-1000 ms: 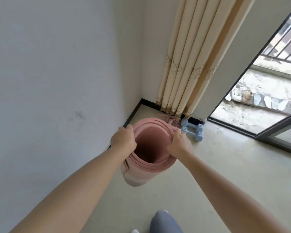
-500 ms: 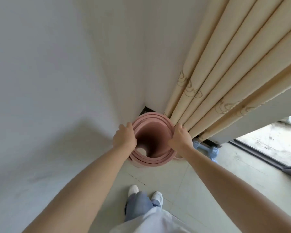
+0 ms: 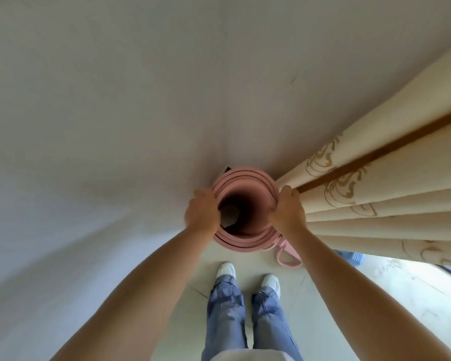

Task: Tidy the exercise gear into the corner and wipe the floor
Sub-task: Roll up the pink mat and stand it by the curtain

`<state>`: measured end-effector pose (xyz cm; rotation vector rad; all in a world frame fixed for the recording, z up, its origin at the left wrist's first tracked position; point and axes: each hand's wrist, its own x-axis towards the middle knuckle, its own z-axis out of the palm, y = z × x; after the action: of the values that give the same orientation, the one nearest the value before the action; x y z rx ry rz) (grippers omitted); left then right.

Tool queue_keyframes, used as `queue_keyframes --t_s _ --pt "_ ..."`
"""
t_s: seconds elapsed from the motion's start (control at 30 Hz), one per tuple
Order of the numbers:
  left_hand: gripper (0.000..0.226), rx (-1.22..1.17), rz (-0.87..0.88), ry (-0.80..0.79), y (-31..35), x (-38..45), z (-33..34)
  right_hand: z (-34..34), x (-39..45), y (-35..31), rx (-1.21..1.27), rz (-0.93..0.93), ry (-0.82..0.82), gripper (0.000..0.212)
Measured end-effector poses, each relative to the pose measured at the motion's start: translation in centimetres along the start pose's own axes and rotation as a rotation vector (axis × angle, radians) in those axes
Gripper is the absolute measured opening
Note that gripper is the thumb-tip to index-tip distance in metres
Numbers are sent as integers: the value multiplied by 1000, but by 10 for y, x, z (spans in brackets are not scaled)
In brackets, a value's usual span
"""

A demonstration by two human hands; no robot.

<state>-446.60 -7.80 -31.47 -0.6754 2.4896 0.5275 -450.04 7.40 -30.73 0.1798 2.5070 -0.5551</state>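
Head cam, looking almost straight down into the corner

Only one view, so nothing's shared with another. It's worn on the head, facing forward and down, close above the rolled mat point(image 3: 245, 209) at centre. Wall point(image 3: 141, 100) fills 9 to 12 o'clock, curtain point(image 3: 375, 199) at 3, shoes point(image 3: 226, 269) and floor point(image 3: 336, 295) at 6.

White wall point(image 3: 115, 100) filled upper left and centre of frame. Cream curtain point(image 3: 388, 191) with gold embroidered pattern hung in folds down right side. Pale tiled floor point(image 3: 375, 295) showed at bottom right, bright patch at right edge. Blue jeans point(image 3: 227, 308) and white shoes point(image 3: 225, 269) stood at bottom centre.
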Motion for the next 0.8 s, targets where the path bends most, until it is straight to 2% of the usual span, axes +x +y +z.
queue_keyframes --t_s 0.13,0.27,0.43,0.53,0.63,0.7,0.8 --pt "31 15 -27 -16 11 38 11 8 46 -1 -63 -12 -31 52" --pt "36 13 -28 3 21 59 15 12 71 -1 -111 -40 20 41" --pt "54 61 -68 -10 23 52 13 7 67 2 -246 -102 -7 43" --pt "48 63 -98 35 25 31 10 3 51 -1 -271 -170 -24 48" --pt "36 112 -79 106 26 1 1 -6 30 -6 -322 -321 8 42" --pt "33 162 -65 150 22 -24 -4 -14 13 -9 -379 -515 -6 34" --pt "37 149 -122 195 7 -70 -9 -26 -18 -18 -505 -813 -73 37"
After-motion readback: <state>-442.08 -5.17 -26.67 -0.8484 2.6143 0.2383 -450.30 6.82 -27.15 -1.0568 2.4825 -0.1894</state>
